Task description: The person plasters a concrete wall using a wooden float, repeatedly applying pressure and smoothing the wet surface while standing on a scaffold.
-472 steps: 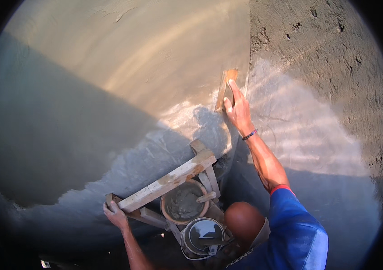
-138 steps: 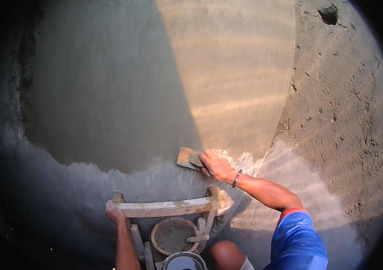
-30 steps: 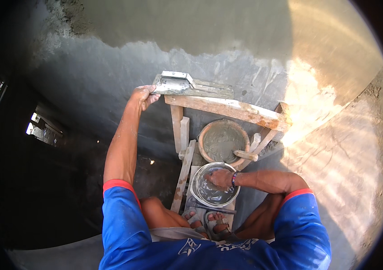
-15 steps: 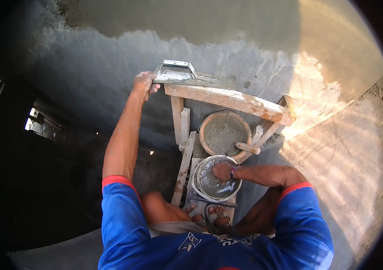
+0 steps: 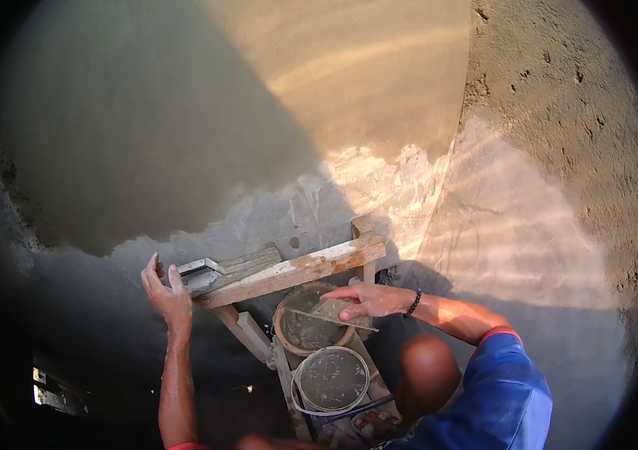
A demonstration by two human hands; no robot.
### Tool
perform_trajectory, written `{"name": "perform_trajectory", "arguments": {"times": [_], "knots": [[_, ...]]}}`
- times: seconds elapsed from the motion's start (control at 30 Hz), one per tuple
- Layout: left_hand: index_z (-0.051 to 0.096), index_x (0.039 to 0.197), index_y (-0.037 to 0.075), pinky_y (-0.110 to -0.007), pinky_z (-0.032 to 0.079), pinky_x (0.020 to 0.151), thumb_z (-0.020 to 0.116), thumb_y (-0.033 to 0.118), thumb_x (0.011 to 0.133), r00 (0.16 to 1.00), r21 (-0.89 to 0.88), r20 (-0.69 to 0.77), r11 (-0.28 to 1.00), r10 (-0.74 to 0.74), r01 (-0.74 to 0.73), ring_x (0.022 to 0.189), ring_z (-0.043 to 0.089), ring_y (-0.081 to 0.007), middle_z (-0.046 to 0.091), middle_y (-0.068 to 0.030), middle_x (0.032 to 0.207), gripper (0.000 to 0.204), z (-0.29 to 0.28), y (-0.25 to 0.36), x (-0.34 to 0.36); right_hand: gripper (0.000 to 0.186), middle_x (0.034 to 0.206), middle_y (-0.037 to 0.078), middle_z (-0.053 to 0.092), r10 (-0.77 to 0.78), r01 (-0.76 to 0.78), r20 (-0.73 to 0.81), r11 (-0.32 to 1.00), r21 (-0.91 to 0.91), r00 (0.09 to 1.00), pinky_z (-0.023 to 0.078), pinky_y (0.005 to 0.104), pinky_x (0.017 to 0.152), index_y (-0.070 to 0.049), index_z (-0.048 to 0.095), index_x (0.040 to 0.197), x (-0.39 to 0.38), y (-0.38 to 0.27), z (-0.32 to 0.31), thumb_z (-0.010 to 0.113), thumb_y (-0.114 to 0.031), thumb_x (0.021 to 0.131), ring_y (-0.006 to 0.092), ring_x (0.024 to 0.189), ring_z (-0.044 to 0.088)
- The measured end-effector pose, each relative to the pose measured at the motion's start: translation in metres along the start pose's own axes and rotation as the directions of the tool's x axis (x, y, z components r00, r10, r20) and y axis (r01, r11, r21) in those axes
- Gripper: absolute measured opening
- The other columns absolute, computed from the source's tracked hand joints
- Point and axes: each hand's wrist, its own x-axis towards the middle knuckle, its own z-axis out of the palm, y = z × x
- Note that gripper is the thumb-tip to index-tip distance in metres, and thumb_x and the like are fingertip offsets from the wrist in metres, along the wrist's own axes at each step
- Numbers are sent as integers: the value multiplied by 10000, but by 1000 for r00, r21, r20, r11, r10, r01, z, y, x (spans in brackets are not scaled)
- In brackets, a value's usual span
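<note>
My left hand (image 5: pixel 167 292) is raised at the left end of a wooden trestle, fingers apart, with nothing held. Right beside its thumb lies a plastering float (image 5: pixel 248 264) with a metal handle, resting on the trestle beam (image 5: pixel 296 271); whether the thumb touches it I cannot tell. My right hand (image 5: pixel 368 300) is closed on a flat trowel (image 5: pixel 334 310), held over a round clay-coloured basin (image 5: pixel 280 330) of grey mortar. The trowel's handle is hidden in my grip. Nearer me, a white-rimmed bucket (image 5: pixel 368 379) holds grey, wet contents.
Ahead rises a plastered wall (image 5: pixel 161 135), smooth above and paler below, meeting a rougher wall (image 5: pixel 559 82) at the right corner. Planks (image 5: pixel 289 386) run under the basin and bucket beside my feet. The left side is dark.
My right hand has come out of the bucket and taken hold of the trowel at the basin. My left hand has let go of the float's end. The view has swung up and right.
</note>
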Motion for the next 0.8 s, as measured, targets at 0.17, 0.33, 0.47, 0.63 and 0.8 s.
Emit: {"name": "perform_trajectory", "arguments": {"times": [0.17, 0.33, 0.47, 0.63, 0.8], "knots": [[550, 1327, 13, -506, 382, 1021, 705, 63, 833, 813, -42, 376, 885, 444, -464, 1150, 510, -393, 551, -204, 1223, 520, 59, 67, -45, 580, 1258, 76, 589, -247, 341, -785, 939, -49, 568, 442, 276, 991, -41, 359, 1431, -49, 38, -45, 659, -37, 935, 132, 1130, 561], [532, 1383, 45, -516, 376, 1040, 733, 245, 864, 525, -144, 678, 793, 515, -592, 1205, 488, -393, 527, -214, 1302, 592, 126, 84, -70, 562, 1259, 180, 603, -506, 37, -845, 854, -519, -171, 484, 374, 975, -10, 401, 1403, -69, 55, -168, 673, -76, 915, 258, 1156, 606], [529, 1407, 76, -494, 363, 1055, 740, 338, 856, 425, -88, 834, 844, 353, -529, 1218, 476, -365, 532, -173, 1318, 646, 141, 63, -73, 541, 1234, 264, 622, -555, -229, -764, 832, -506, -328, 485, 457, 963, -30, 447, 1398, -69, -47, -217, 666, -199, 933, 403, 1139, 616], [546, 1395, 79, -465, 370, 1041, 770, 352, 815, 408, -85, 817, 785, 408, -614, 1187, 480, -344, 554, -128, 1285, 679, 149, 65, -78, 556, 1293, 252, 613, -698, -436, -692, 689, -578, -186, 478, 475, 985, -65, 459, 1468, -62, -43, -259, 612, -166, 943, 438, 1163, 593], [559, 1375, 65, -466, 367, 1035, 795, 348, 778, 443, -102, 791, 806, 422, -584, 1180, 484, -341, 569, -126, 1258, 702, 151, 61, -81, 562, 1242, 269, 619, -551, -447, -834, 749, -489, -11, 487, 475, 969, -108, 483, 1463, -82, 119, -225, 616, -140, 918, 458, 1122, 600]]}}
